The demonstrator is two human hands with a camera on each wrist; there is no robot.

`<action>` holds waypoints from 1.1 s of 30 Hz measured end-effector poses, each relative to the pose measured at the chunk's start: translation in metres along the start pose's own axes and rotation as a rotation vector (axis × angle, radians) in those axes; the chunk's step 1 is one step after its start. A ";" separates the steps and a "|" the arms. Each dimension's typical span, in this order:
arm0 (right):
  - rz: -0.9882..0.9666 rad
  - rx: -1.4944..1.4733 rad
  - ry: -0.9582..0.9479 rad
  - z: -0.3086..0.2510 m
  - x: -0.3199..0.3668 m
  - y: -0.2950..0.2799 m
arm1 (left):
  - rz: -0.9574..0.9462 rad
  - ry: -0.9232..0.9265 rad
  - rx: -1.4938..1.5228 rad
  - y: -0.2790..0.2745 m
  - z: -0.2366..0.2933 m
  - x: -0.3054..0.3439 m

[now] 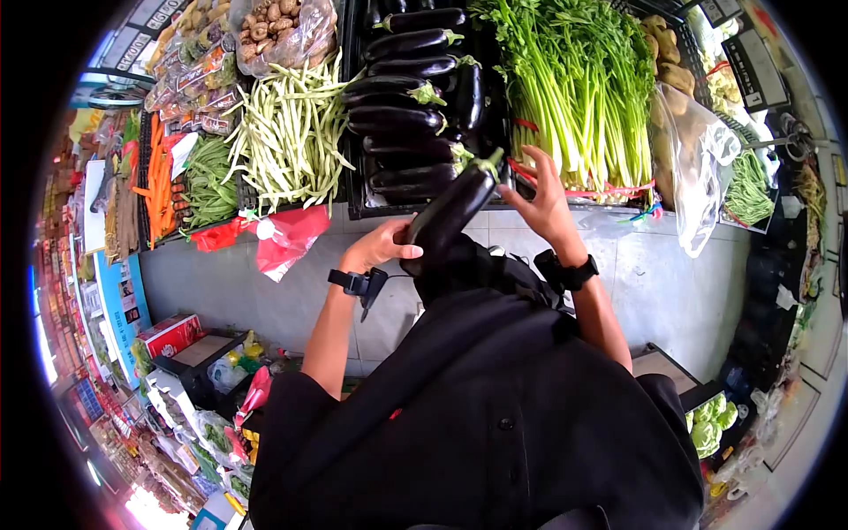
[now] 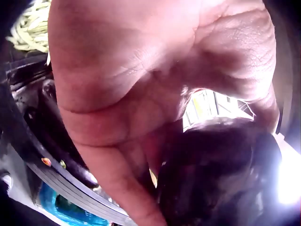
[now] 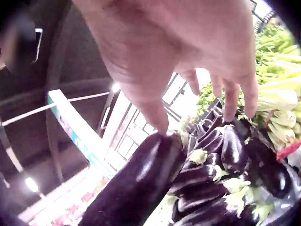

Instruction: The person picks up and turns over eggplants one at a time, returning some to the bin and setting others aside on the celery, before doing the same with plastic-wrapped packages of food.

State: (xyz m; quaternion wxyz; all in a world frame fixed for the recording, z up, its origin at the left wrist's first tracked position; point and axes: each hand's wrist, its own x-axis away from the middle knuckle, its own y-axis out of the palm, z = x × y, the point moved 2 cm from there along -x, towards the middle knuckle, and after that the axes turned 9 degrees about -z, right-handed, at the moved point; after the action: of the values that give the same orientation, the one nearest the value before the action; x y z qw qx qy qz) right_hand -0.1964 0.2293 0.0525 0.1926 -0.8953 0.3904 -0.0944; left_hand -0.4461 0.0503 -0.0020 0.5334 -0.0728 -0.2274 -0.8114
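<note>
Evidently, in the head view, the left hand is gripping a large, glossy, dark-purple eggplant by its thick end, near the person's torso. The right hand is hovering by its stem. Beyond, a black plastic crate is holding more eggplants; farther left, a clear plastic bag is containing brown mushrooms.

In the left wrist view, fingers are curling round the eggplant, which is probably feeling hefty, firm and slippery, its thick end offering the surest hold.

In the right wrist view, the thumb is touching the skin beside the green cap; the fingers are reaching outward, clenching nothing.
</note>
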 end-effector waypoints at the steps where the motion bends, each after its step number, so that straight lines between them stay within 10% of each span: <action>1: -0.035 -0.102 0.158 -0.001 0.011 -0.006 | 0.021 0.030 0.040 0.012 0.001 -0.003; 5: -0.298 -0.710 0.201 0.010 0.042 -0.004 | -0.018 0.160 0.296 0.060 0.000 -0.023; 15: -0.286 -0.892 -0.001 -0.021 0.075 -0.022 | -0.430 0.402 0.947 0.146 0.011 -0.059; 24: -0.345 -0.314 0.420 0.046 0.065 -0.002 | 0.295 -0.083 0.371 0.143 -0.020 -0.085; 33: -0.146 -0.304 0.572 0.101 0.009 0.041 | 0.512 -0.031 0.108 0.099 -0.038 -0.122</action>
State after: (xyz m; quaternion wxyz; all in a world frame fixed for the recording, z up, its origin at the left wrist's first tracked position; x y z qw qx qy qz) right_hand -0.1853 0.2249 -0.0558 -0.0681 -0.8766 0.3732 -0.2961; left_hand -0.3010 0.1028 -0.0505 0.7209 -0.1118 -0.2525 -0.6356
